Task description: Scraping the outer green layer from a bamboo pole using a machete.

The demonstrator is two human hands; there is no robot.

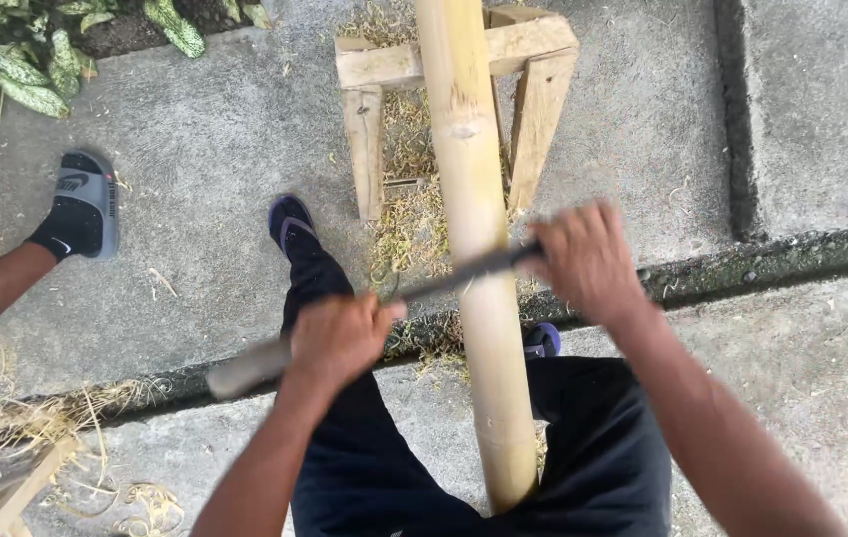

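A long pale yellow bamboo pole (473, 199) runs from between my legs up onto a small wooden stand (533, 60). A dark long blade (454, 273) lies across the pole at mid-height. My left hand (339, 338) is closed on its handle end, left of the pole. My right hand (583, 259) grips the blade's far end, right of the pole. Both arms are stretched forward, and I wear dark trousers.
Another person's leg with a black sock and grey slide sandal (81, 209) stands at the left. Bamboo shavings (409, 214) lie under the stand and at lower left. A concrete gutter (742, 264) crosses the floor. Green leaves (26, 60) fill the top left corner.
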